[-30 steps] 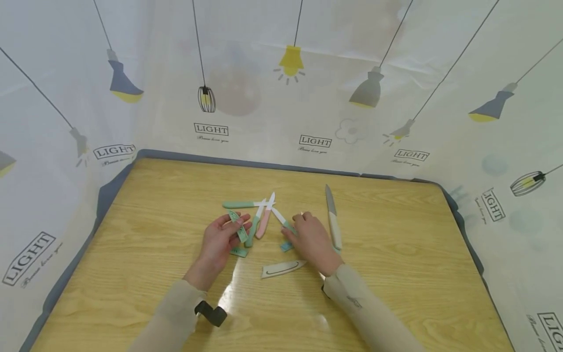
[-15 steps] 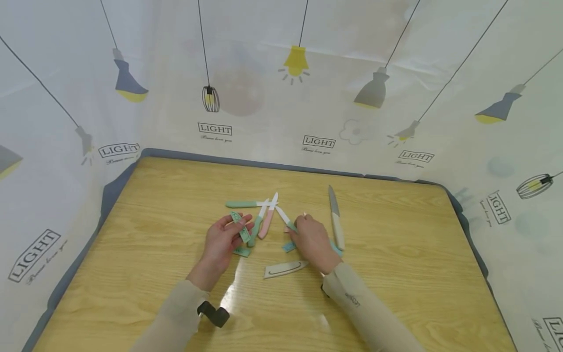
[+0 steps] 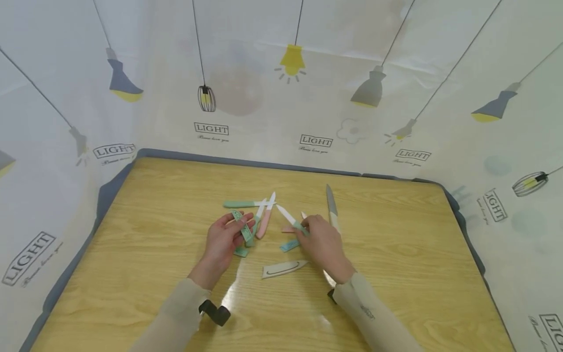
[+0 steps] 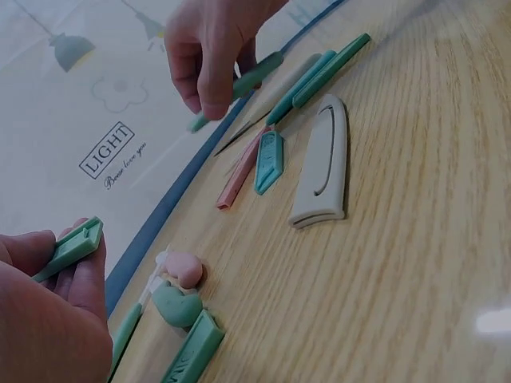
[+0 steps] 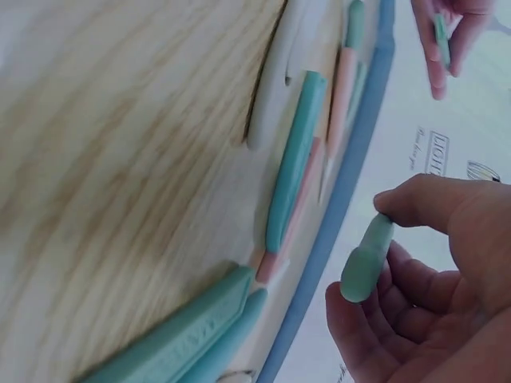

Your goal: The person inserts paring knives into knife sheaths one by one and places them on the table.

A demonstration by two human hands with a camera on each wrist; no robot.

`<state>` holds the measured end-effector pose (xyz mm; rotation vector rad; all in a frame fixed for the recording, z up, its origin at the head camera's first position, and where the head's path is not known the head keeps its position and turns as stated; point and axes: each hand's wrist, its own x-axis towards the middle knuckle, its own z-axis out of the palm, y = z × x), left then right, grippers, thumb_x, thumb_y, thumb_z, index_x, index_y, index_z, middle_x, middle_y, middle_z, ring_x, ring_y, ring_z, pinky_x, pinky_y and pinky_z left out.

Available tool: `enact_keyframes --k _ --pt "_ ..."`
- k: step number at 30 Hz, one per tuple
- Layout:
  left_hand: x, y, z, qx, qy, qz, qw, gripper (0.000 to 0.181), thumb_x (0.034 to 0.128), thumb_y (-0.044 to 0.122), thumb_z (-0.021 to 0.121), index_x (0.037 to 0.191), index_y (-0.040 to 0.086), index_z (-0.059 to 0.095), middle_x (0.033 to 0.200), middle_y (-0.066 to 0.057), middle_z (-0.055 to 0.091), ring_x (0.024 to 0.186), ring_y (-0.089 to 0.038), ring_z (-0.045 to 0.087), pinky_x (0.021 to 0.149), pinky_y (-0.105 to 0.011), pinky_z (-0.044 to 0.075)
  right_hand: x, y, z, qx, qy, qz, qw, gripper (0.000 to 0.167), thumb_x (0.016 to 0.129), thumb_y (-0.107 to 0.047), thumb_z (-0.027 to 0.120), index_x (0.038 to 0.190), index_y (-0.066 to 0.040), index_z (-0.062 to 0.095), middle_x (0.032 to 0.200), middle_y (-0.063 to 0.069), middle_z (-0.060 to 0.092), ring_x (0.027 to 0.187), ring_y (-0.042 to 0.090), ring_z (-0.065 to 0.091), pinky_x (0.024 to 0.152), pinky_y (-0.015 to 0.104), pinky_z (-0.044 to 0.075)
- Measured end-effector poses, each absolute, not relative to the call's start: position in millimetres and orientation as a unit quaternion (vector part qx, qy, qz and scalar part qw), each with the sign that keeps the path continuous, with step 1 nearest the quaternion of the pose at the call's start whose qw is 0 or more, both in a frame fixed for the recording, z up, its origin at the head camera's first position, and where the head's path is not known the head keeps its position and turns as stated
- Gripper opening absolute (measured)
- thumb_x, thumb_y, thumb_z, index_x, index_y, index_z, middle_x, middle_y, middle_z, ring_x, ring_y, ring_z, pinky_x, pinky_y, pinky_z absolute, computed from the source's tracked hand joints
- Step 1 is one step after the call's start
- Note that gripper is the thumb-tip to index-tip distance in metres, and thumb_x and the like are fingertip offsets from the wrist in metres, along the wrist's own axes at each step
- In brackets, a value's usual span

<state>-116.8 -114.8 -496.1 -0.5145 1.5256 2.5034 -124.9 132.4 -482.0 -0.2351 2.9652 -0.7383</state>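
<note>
My left hand (image 3: 220,242) pinches a green blade sheath (image 3: 242,226) between thumb and fingers. In my right hand (image 3: 324,246) is a small knife (image 3: 287,215) with a white blade; its green handle (image 5: 366,267) sits between thumb and fingers, and the blade points away toward the upper left. The knife is raised above the table, as the left wrist view shows. Near my left hand lie a pink-handled knife (image 3: 264,222), a green-handled knife (image 3: 239,204), another green-handled knife (image 4: 177,307) and a second green sheath (image 4: 194,351).
Below my right hand lie a blue sheath (image 3: 289,245), a pink sheath (image 3: 288,229) and a large white sheath (image 3: 281,269). A large grey-bladed knife (image 3: 331,199) lies to the right. Teal and green pieces (image 4: 331,70) lie beyond. A printed curtain (image 3: 264,98) borders the wooden table (image 3: 396,274).
My right hand has taken up the green-handled knife from the table and shifted slightly right, uncovering more of the blue and pink sheaths. The left hand keeps its sheath nearly in place.
</note>
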Motion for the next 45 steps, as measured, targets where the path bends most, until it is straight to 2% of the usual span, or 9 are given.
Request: enact_keyframes --k 7,17,21,26,30,34,39,45 --pt "-116.7 -109.5 -491.9 -0.165 0.524 0.830 0.089 0.046 0.1045 0.002 0.058 0.145 -0.011 0.042 0.132 -0.023 0.067 0.108 -0.022 0.073 0.102 -0.039 0.056 -109.6 151.1 -478.4 -0.092 0.949 -0.301 0.006 0.022 0.094 -0.019 0.074 0.107 -0.003 0.068 0.098 0.007 0.070 0.075 0.017 0.060 0.063 0.032 0.054" --pt "-119.1 -97.6 -487.5 -0.167 0.509 0.837 0.109 0.046 0.1059 0.004 0.056 0.147 -0.009 0.041 0.140 -0.024 0.062 0.109 -0.019 0.072 0.101 -0.035 0.057 -92.3 168.8 -474.8 -0.129 0.905 -0.404 0.036 0.019 0.101 -0.010 0.066 0.116 -0.005 0.056 0.108 0.013 0.073 0.071 0.013 0.058 0.059 0.025 0.051" --pt "-120.4 -91.5 -487.1 -0.164 0.504 0.840 0.116 0.044 0.1069 0.004 0.055 0.147 -0.009 0.043 0.144 -0.023 0.059 0.112 -0.019 0.071 0.101 -0.035 0.057 -86.9 171.2 -473.9 -0.144 0.893 -0.425 0.046 0.021 0.101 -0.005 0.064 0.119 -0.003 0.053 0.106 0.011 0.071 0.075 0.014 0.059 0.062 0.025 0.053" --pt "-120.5 -86.5 -484.7 -0.151 0.506 0.842 0.113 0.043 0.1077 0.005 0.053 0.147 -0.010 0.043 0.145 -0.024 0.058 0.121 -0.026 0.067 0.102 -0.036 0.056 -83.7 171.6 -474.6 -0.148 0.888 -0.433 0.039 0.023 0.101 -0.002 0.065 0.120 -0.004 0.053 0.102 0.008 0.068 0.082 0.014 0.061 0.069 0.025 0.055" --pt "-121.3 -84.1 -482.6 -0.144 0.507 0.843 0.110 0.044 0.1076 0.005 0.053 0.148 -0.011 0.042 0.144 -0.023 0.058 0.125 -0.028 0.065 0.101 -0.035 0.057 -83.1 169.4 -473.9 -0.140 0.885 -0.442 0.044 0.023 0.101 -0.005 0.065 0.122 -0.003 0.054 0.100 0.008 0.067 0.075 0.013 0.057 0.062 0.024 0.052" --pt "-123.0 -80.5 -480.8 -0.141 0.500 0.847 0.110 0.045 0.1072 0.004 0.053 0.148 -0.010 0.041 0.144 -0.023 0.059 0.125 -0.028 0.064 0.104 -0.037 0.055 -82.9 166.1 -472.1 -0.129 0.882 -0.449 0.059 0.023 0.105 -0.015 0.062 0.123 0.000 0.060 0.087 0.003 0.060 0.065 0.011 0.049 0.054 0.023 0.045" --pt "-124.6 -76.3 -481.7 -0.138 0.481 0.859 0.107 0.044 0.1078 0.003 0.051 0.148 -0.012 0.039 0.144 -0.025 0.058 0.118 -0.023 0.069 0.105 -0.037 0.054 -82.5 161.5 -471.3 -0.141 0.881 -0.446 0.071 0.025 0.109 -0.020 0.055 0.114 0.000 0.068 0.072 -0.004 0.050 0.056 0.006 0.040 0.048 0.021 0.036" --pt "-123.7 -72.6 -481.7 -0.142 0.460 0.871 0.096 0.043 0.1081 0.000 0.049 0.148 -0.011 0.038 0.140 -0.024 0.061 0.112 -0.019 0.071 0.101 -0.034 0.057 -81.3 155.6 -472.7 -0.176 0.880 -0.436 0.073 0.022 0.109 -0.018 0.055 0.104 -0.001 0.068 0.071 -0.006 0.049 0.053 0.001 0.036 0.045 0.019 0.033"
